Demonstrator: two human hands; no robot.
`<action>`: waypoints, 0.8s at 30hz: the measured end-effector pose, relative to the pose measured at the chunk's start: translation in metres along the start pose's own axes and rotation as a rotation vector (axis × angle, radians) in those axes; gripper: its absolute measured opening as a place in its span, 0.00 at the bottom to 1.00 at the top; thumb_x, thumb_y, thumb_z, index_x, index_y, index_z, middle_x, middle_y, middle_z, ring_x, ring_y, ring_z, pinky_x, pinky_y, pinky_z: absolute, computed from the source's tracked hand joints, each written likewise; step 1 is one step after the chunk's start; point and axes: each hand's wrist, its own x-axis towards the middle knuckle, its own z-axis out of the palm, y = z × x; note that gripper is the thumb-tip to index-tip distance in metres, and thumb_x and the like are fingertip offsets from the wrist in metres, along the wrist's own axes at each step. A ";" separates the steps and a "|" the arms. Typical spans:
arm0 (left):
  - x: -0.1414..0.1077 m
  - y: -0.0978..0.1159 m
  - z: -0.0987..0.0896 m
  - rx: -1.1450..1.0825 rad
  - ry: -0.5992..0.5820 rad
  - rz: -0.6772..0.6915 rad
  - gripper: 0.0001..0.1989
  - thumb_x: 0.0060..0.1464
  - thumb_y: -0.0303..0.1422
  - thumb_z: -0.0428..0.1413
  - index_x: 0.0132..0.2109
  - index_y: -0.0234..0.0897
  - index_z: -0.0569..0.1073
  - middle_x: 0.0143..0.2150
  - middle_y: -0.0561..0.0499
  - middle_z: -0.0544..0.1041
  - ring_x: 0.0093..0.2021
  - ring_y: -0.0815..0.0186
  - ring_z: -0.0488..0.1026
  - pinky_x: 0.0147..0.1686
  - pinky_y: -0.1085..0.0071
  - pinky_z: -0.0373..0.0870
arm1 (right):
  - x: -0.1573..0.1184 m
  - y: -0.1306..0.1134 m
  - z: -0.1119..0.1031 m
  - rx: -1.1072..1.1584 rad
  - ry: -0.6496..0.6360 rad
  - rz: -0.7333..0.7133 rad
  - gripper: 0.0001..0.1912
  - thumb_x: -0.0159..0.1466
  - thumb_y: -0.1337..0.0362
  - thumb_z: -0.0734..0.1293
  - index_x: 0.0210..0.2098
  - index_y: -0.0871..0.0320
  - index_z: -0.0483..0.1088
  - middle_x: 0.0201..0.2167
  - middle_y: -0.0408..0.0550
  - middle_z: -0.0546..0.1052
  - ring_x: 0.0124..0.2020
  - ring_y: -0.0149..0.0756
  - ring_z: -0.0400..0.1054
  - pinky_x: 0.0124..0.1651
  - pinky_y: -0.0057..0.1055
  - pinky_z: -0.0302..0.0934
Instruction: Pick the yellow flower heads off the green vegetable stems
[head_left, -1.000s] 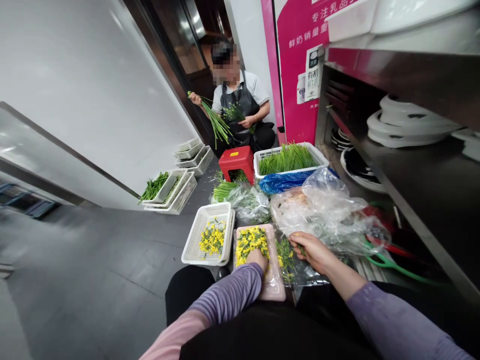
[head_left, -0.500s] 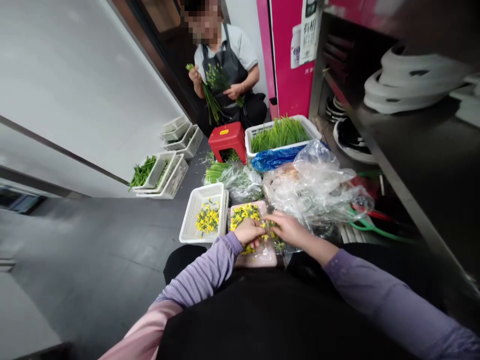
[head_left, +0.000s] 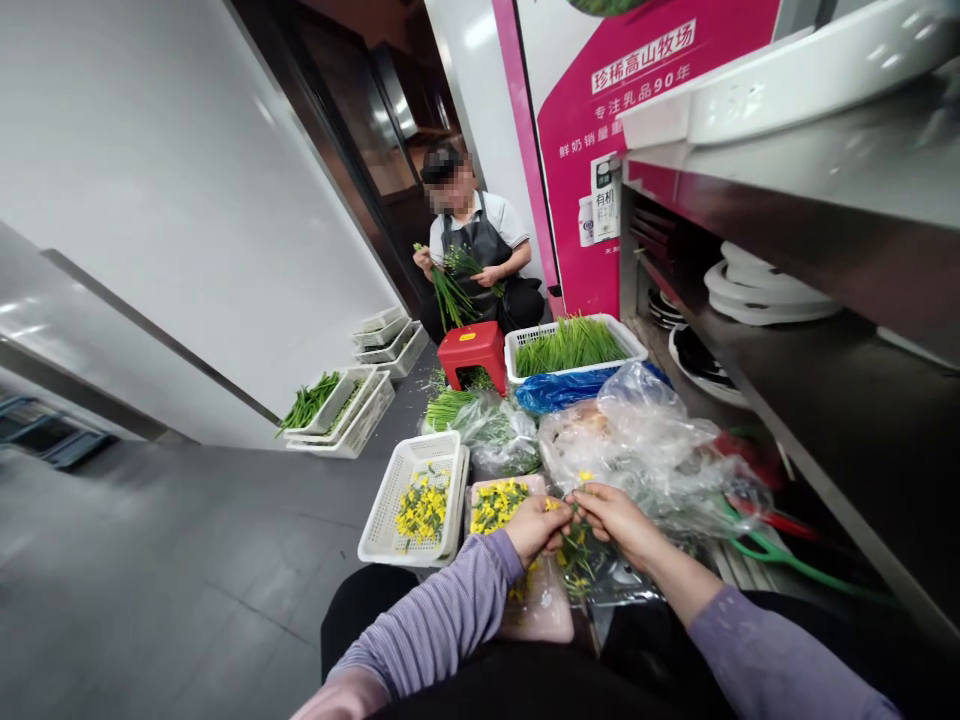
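Observation:
My left hand is closed in a pinch above the right edge of a pink tray, with a bit of yellow flower showing at its fingertips. Close beside it, my right hand pinches a thin green stem; a yellow blossom stands out above its fingers. Yellow flowers are heaped on the pink tray, partly covered by my left hand and sleeve. Under my hands, green flower stems lie on clear plastic. More yellow flowers fill part of a white basket on the left.
Ahead lie clear plastic bags, a blue bag, a basket of green stalks and a red stool. A co-worker crouches behind, holding green stems. A metal shelf bounds the right; baskets stand by the wall.
The view has tilted up, so things sit lower in it. My hands have moved right, off the flower heap towards the stems, and a yellow blossom now shows above my right fingers.

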 end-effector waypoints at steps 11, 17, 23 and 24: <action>0.007 0.006 0.007 0.196 0.105 0.018 0.05 0.43 0.31 0.54 0.25 0.34 0.67 0.15 0.57 0.61 0.12 0.78 0.51 0.12 0.78 0.43 | -0.002 -0.002 0.003 0.047 0.043 0.015 0.15 0.52 0.52 0.63 0.25 0.58 0.62 0.15 0.37 0.61 0.12 0.20 0.45 0.14 0.21 0.37; 0.009 0.004 0.011 0.208 0.030 -0.081 0.08 0.46 0.33 0.53 0.25 0.32 0.68 0.14 0.56 0.63 0.11 0.78 0.51 0.12 0.78 0.44 | -0.001 -0.004 -0.002 0.029 0.111 0.049 0.13 0.53 0.55 0.61 0.21 0.59 0.61 0.11 0.36 0.57 0.11 0.22 0.47 0.14 0.22 0.40; 0.025 -0.002 -0.001 -0.121 -0.114 -0.421 0.22 0.52 0.48 0.44 0.32 0.31 0.66 0.19 0.50 0.69 0.13 0.77 0.58 0.13 0.80 0.55 | 0.003 -0.010 -0.020 -0.173 0.266 -0.014 0.08 0.50 0.67 0.60 0.29 0.58 0.67 0.17 0.39 0.65 0.16 0.25 0.56 0.18 0.24 0.50; 0.027 -0.001 -0.003 -0.175 -0.147 -0.430 0.24 0.52 0.50 0.42 0.33 0.31 0.66 0.20 0.48 0.71 0.14 0.76 0.61 0.14 0.79 0.58 | 0.003 -0.009 -0.020 -0.271 0.203 -0.011 0.07 0.50 0.66 0.60 0.28 0.58 0.68 0.16 0.39 0.65 0.15 0.25 0.55 0.19 0.24 0.50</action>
